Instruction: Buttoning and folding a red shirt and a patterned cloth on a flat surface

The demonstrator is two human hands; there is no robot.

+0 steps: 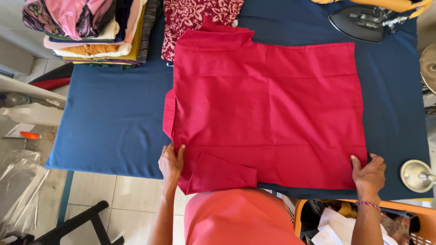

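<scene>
Left to right. Folded clothes pile (91,31) at the counter's (109,118) far left corner. My left hand (171,162) lies flat, grip open, on the red garment's (268,113) near left edge by the sleeve. Garment spread mid-counter. My right hand (369,174) pinches the near right corner. I judge: keep tension even, smooth outward. Iron (363,20) parked far right.
</scene>
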